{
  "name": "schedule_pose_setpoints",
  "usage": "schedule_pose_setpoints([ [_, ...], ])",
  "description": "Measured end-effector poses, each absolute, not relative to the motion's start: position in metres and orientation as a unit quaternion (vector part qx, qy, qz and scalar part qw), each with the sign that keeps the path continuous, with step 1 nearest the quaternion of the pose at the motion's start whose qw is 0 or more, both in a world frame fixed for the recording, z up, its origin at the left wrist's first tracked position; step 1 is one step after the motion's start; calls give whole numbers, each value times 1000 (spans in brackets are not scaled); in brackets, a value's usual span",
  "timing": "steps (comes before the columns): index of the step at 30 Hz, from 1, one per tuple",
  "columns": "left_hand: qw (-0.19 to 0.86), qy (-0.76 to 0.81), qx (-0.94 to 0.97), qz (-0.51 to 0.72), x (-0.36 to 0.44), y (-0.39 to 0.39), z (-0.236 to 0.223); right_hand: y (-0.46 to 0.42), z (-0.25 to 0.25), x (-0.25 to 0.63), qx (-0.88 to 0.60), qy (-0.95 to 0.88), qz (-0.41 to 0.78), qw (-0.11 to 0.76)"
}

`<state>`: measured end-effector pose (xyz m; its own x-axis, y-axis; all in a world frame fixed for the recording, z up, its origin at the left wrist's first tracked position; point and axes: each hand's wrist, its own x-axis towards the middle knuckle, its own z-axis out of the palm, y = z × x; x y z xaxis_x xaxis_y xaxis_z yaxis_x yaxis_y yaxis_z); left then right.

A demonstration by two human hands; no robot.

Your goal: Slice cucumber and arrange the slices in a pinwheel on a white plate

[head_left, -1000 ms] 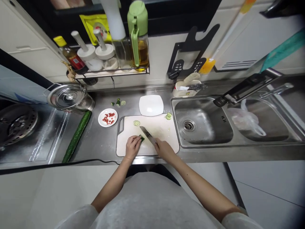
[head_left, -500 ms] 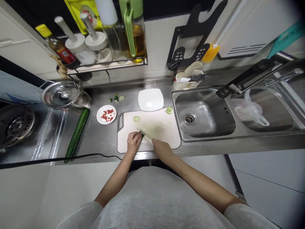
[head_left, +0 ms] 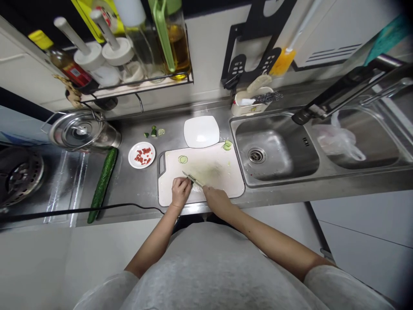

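At lower centre, our left hand (head_left: 180, 191) pins the cucumber stub (head_left: 192, 182) on the cutting board (head_left: 222, 181), fingers clamped. Right hand (head_left: 217, 199) grips the knife (head_left: 191, 178); versus 1 s ago, its blade sits closer to the left fingertips.

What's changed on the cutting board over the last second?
The knife in the right hand has swung down from a raised slant to lie low against the cucumber piece under the left hand. Both grips stayed, and the slices on the cutting board lie as before.
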<state>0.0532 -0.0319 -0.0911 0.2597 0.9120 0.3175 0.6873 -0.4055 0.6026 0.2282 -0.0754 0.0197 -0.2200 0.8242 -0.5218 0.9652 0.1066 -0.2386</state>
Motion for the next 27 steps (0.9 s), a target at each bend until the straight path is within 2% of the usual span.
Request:
schedule_pose_setpoints([
  [13, 133, 477, 786, 370, 55, -30, -90, -68, 21, 230, 602, 737, -279, 133],
  [27, 143, 476, 784, 372, 55, -29, -92, -59, 28, 225, 590, 737, -294, 148],
])
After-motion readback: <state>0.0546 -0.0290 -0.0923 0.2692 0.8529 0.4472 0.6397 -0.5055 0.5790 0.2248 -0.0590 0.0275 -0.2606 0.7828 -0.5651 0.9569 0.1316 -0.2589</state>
